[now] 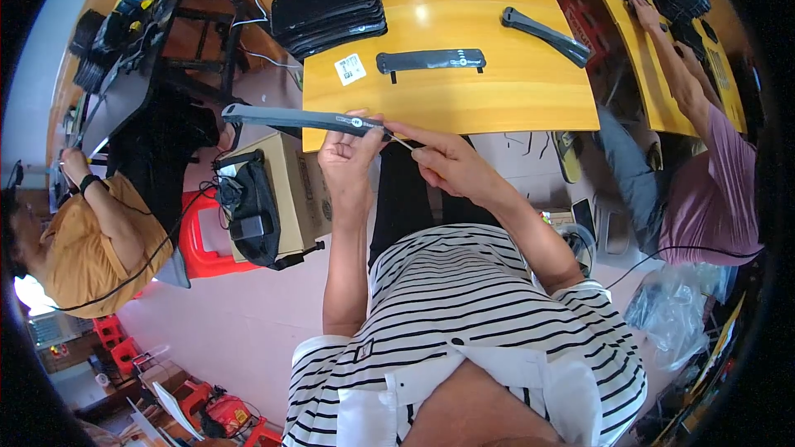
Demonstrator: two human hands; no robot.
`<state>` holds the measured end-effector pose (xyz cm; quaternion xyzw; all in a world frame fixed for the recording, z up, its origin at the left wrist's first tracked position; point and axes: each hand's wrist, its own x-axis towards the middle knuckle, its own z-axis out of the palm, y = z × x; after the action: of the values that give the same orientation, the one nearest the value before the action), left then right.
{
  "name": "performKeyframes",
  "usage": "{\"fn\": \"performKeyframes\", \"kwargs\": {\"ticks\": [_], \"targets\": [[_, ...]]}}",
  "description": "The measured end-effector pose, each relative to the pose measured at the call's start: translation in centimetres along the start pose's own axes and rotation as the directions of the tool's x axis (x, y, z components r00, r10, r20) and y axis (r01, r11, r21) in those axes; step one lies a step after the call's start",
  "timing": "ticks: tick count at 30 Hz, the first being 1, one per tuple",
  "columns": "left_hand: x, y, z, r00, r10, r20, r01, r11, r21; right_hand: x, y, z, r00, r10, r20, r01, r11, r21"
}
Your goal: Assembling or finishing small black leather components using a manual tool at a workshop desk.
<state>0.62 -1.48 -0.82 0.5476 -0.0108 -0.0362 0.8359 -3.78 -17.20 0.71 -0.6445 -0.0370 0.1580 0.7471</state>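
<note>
My left hand point(348, 164) is closed on one end of a long dark grey strap point(277, 115) with pale print, held level just over the table's near edge. The strap's far end, with a small slot, sticks out to the left. Pinched in my right hand point(460, 167) is a thin, light-coloured stick-like tool point(400, 141). Its tip meets the strap's right end beside my left thumb; the exact contact is too small to tell. A second dark strap point(431, 60) lies flat beyond my hands, with two short black tabs below it. Another folded strap point(542, 34) rests slantwise at the right.
Tall stacks of black straps point(330, 21) stand at the back left of the yellow table point(497, 108), near a white printed card point(350, 69). A cardboard box point(290, 190) with a black bag is below left. Co-workers sit left point(116, 240) and right point(712, 190) at other tables.
</note>
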Motion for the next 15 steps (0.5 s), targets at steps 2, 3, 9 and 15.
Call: {"fn": "performKeyframes", "kwargs": {"ticks": [2,3,9,15], "targets": [[-0.1,-0.2,-0.3,0.997,-0.015,0.076,0.018,0.999,-0.042,-0.1,0.0,0.1,1.0,0.02,-0.007,-0.02,1.0,0.022],[-0.2,-0.2,-0.3,0.997,-0.016,0.075,0.019,0.999,-0.043,-0.2,-0.2,0.2,1.0,0.028,-0.007,-0.028,0.999,0.022],[-0.2,-0.8,-0.3,0.995,0.072,0.063,-0.074,0.997,0.035,-0.1,-0.1,0.6,0.995,-0.085,-0.056,0.075,0.985,-0.155],[-0.7,-1.6,0.2,0.973,0.228,0.034,-0.23,0.96,0.157,0.1,0.5,1.3,0.988,-0.122,-0.096,0.112,0.989,-0.097]]}}
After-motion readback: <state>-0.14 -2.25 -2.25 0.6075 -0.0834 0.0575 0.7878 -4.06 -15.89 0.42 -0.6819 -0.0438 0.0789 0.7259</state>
